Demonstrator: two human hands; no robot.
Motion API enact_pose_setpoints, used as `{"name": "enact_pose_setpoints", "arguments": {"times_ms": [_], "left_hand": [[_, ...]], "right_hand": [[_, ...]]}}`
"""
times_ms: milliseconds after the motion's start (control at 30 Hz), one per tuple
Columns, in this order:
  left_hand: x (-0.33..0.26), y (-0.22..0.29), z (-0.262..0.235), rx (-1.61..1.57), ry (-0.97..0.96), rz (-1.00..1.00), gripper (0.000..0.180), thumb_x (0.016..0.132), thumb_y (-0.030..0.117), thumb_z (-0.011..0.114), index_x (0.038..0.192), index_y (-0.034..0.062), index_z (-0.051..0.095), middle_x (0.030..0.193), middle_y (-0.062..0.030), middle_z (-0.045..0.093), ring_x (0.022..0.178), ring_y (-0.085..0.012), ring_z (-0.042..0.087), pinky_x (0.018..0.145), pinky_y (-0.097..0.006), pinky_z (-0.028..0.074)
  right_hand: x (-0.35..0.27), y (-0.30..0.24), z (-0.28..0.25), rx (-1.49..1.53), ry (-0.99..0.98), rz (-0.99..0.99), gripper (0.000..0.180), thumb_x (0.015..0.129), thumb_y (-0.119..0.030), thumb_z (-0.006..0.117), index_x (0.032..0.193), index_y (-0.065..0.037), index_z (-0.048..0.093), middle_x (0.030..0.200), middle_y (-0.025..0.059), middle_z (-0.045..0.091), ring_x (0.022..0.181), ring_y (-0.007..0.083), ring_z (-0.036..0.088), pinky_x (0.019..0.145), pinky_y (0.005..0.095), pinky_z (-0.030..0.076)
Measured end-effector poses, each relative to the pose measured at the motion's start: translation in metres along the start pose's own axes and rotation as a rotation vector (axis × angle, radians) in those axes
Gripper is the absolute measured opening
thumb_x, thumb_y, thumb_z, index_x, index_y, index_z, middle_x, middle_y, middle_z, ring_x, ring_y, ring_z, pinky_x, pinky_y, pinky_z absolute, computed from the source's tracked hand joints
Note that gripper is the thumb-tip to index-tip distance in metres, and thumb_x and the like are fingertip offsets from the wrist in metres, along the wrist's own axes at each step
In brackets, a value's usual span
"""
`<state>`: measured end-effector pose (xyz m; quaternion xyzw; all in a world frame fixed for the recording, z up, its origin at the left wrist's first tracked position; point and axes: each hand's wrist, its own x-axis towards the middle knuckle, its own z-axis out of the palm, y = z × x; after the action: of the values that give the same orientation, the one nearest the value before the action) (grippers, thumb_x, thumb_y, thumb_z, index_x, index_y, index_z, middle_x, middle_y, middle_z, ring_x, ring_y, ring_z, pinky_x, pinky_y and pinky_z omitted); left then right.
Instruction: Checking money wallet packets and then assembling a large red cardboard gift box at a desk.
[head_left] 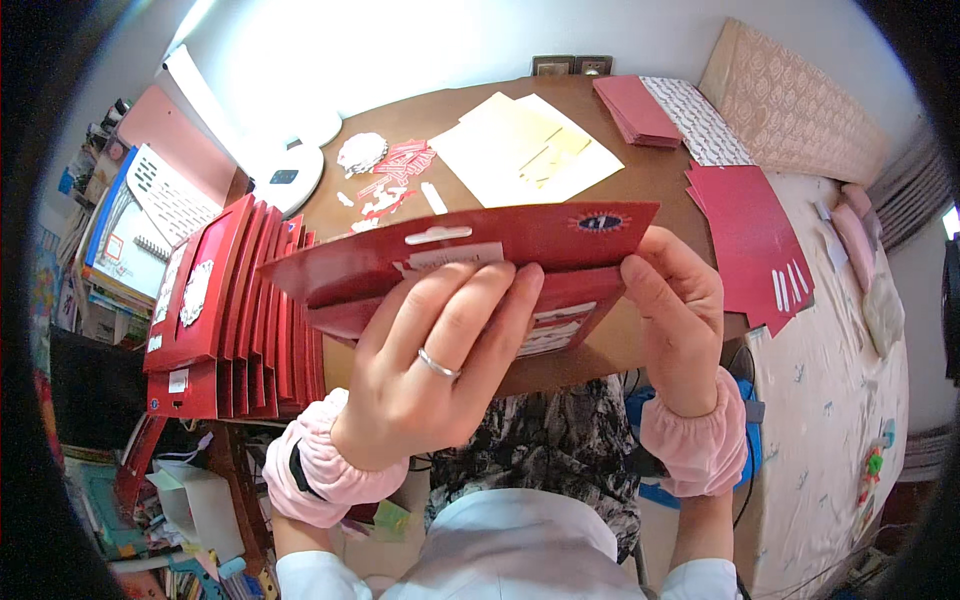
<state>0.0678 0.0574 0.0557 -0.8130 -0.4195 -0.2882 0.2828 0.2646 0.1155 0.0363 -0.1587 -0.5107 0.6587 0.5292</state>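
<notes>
A red cardboard package [400,262] with a slotted hang tab is held over the table's near edge, its top panel bent at a crease. My left hand [430,370], with a ring on one finger, lies across its front with the fingers pressing along the crease; the thumb is hidden. At the package's right end, my right hand [683,315] pinches the edge between thumb and fingers. Part of a white printed panel shows below the left fingertips. Close to my left hand stands a row of similar red packages [232,325], leaning together.
On the brown table [375,112] lie cream paper sheets [475,150], red and white scraps [405,160] and a pile of white scalloped pieces [362,153]. A white lamp base [295,178] stands at back left. Red card sheets [755,235] with white strips lie at right.
</notes>
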Motion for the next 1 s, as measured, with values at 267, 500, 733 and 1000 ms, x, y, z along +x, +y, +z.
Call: {"name": "enact_pose_setpoints", "arguments": {"times_ms": [267,500,733,1000], "left_hand": [[0.006,-0.007,0.005,-0.061,0.021,-0.030,0.043,0.063,0.001,0.076,0.105,0.0007,0.069,0.099,-0.0094,0.060,0.086,-0.0267,0.060,0.074,-0.037,0.054],[0.007,-0.007,0.002,-0.088,0.007,-0.034,0.039,0.066,0.001,0.075,0.105,0.0001,0.069,0.099,-0.0096,0.059,0.085,-0.0264,0.060,0.073,-0.036,0.054],[0.008,-0.005,0.002,-0.089,0.003,-0.022,0.037,0.067,0.002,0.075,0.104,-0.0003,0.069,0.097,-0.0097,0.058,0.084,-0.0264,0.060,0.072,-0.036,0.054],[0.008,-0.005,0.002,-0.080,0.004,-0.022,0.038,0.065,0.000,0.075,0.103,-0.0001,0.069,0.096,-0.0091,0.058,0.084,-0.0260,0.060,0.072,-0.035,0.054]], "right_hand": [[-0.040,0.009,0.002,-0.505,0.351,-0.318,0.035,0.090,-0.006,0.056,0.123,0.004,0.051,0.124,0.0128,0.056,0.109,0.0178,0.055,0.096,0.0298,0.041],[-0.057,0.031,0.022,0.242,0.016,0.263,0.052,0.089,-0.005,0.055,0.139,0.001,0.041,0.123,0.0104,0.057,0.097,0.0162,0.057,0.084,0.0263,0.045],[-0.056,0.044,0.032,0.734,0.082,0.276,0.056,0.088,-0.003,0.053,0.142,-0.003,0.038,0.131,0.0102,0.052,0.093,0.0170,0.057,0.080,0.0266,0.044],[-0.053,0.042,0.037,0.730,0.172,0.347,0.052,0.089,-0.002,0.053,0.140,-0.009,0.043,0.134,0.0067,0.052,0.085,0.0147,0.058,0.071,0.0247,0.044]]}}
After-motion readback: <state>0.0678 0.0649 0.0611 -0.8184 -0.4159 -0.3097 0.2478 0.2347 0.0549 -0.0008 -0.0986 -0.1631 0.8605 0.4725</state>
